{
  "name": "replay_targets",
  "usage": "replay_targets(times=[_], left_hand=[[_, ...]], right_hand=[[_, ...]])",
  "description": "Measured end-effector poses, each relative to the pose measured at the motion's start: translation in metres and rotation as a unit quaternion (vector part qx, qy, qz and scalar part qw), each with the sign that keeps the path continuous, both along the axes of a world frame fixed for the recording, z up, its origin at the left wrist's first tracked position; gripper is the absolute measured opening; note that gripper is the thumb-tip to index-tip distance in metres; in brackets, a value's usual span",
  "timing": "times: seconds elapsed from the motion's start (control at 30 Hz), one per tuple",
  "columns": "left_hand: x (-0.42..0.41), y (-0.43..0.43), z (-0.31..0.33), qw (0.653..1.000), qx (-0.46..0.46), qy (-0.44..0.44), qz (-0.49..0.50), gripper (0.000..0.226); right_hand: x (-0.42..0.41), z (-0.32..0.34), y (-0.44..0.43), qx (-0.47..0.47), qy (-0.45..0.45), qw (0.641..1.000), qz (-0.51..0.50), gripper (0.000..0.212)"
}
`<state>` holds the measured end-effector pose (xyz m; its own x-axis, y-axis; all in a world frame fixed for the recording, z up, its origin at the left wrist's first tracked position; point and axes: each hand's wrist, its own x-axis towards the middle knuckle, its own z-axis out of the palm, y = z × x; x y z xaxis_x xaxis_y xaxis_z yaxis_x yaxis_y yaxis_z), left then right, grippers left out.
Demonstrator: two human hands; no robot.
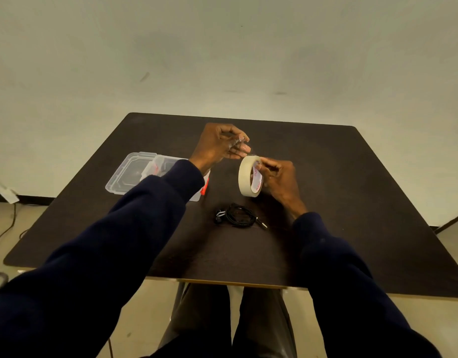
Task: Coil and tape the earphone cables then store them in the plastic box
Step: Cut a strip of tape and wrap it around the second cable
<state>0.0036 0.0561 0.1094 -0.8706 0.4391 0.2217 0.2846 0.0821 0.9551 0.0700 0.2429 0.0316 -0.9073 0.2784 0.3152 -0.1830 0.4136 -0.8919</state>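
The person is holding a roll of tape up over the dark table. The right hand is gripping the roll, with its fingers curled round the ring. The left hand is curled too. Its fingertips seem to be pinching the loose end at the top of the roll, but that part is small and blurry.

The black earphones are lying on the table, just in front of the hands and not touching them. The cable is sitting in a neat little bundle, with the plug sticking out to the right. So the coiling looks done. No tape is showing on the bundle, so the taping seems to be only starting.

The clear plastic box is waiting on the left, partly hidden by the left sleeve. The earphones are not in it. Taping the bundle and putting it in the box are the jobs left.
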Motion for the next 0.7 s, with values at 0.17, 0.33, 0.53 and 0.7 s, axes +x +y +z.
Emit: replay_targets(times=[0.17,0.33,0.53,0.7], left_hand=[[0.005,0.004,-0.007,1.0,0.02,-0.012,0.014,0.016],[0.007,0.007,-0.002,1.0,0.028,0.001,0.013,0.018],[0.009,0.007,0.0,0.999,0.04,-0.003,-0.001,0.018],[0.009,0.005,-0.003,0.998,0.053,-0.006,-0.013,0.019]], right_hand=[[0.001,0.0,0.001,0.022,-0.01,1.0,0.011,0.033],[0.003,0.008,0.006,0.037,-0.041,0.997,0.059,0.035],[0.005,0.02,0.013,0.0,-0.059,0.988,0.146,0.038],[0.005,0.026,0.014,-0.095,-0.119,0.969,0.193,0.024]])
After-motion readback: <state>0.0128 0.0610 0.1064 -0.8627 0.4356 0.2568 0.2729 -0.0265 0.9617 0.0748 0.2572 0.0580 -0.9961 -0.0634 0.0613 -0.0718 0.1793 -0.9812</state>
